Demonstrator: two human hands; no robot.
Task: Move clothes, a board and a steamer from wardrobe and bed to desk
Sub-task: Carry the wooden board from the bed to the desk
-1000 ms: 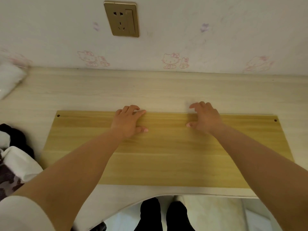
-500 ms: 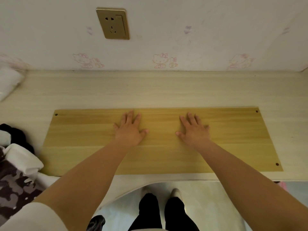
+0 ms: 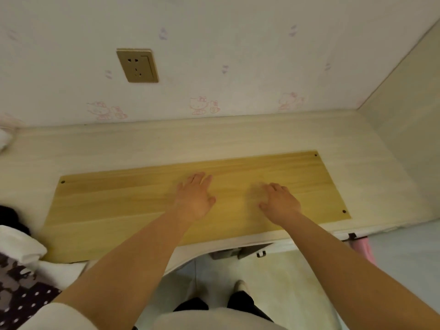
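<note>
Left hand (image 3: 194, 201) lies flat on the board (image 3: 123, 206), palm down, fingers straight and slightly spread, nothing gripped. Right hand (image 3: 278, 202) sits just beside it to the right, also over the board; its fingers are motion-blurred, so whether they press the wood or hover just above it cannot be told. They look loosely extended, not curled round anything.

Board: long yellow wooden panel with small holes near its corners, lying flat on the pale desk (image 3: 214, 141). It runs along the desk's front edge, slightly skewed, its right end further back than its left. Near long side sits at, or just over, the curved cut-out in the front edge. Far long side is well apart from the wall.

Judgement: flat palms near the board's middle suit sliding or squaring it, since an even push from two points keeps it from pivoting. Board step looks essentially complete; a last nudge to line it up may be intended.

Clothes: a dark patterned and white pile (image 3: 21, 270) at the desk's left end, touching or overlapping the board's near left corner. No steamer visible, so that part is likely outstanding.

Other: wall socket (image 3: 137, 65) above the desk's back edge, left of centre. Pink item (image 3: 362, 246) hangs below the front edge at right.
</note>
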